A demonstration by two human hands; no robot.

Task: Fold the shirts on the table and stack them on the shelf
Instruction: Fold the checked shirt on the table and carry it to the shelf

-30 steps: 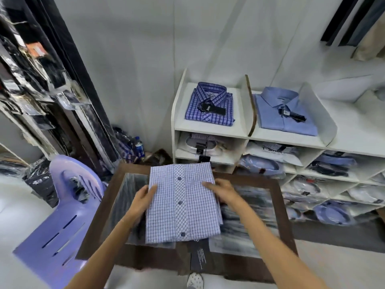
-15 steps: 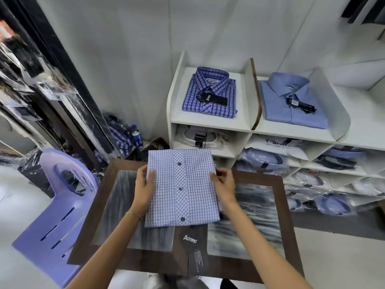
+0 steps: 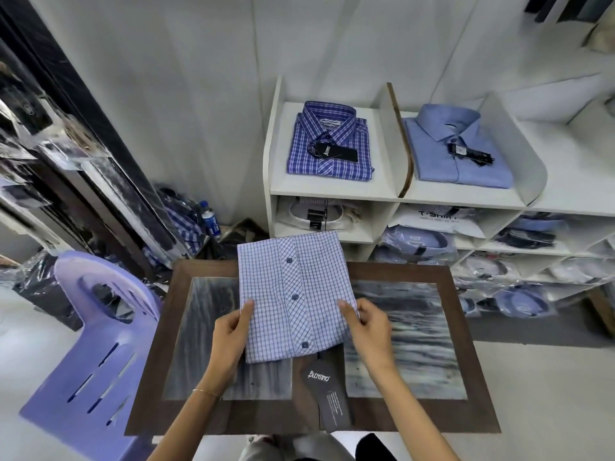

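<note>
A folded light blue checked shirt (image 3: 293,294) lies button side up on the dark wooden table (image 3: 459,377), its far end sticking out past the table's back edge. My left hand (image 3: 231,334) grips its left near edge, thumb on top. My right hand (image 3: 367,322) grips the right near edge in the same way. A dark hang tag (image 3: 327,394) trails from the shirt's near end onto the table. The white shelf (image 3: 332,191) stands behind the table, with a dark blue plaid shirt (image 3: 329,144) and a plain blue shirt (image 3: 459,151) on top.
A purple plastic chair (image 3: 90,354) stands left of the table. Lower shelf compartments hold bagged shirts (image 3: 419,244). A blue bottle (image 3: 210,222) and packaged clothes sit on the floor at the left, below a dark rack (image 3: 66,134).
Both hands slid from the shirt's middle sides down to its near corners and now grip them. The shirt has shifted away from me, toward the shelf.
</note>
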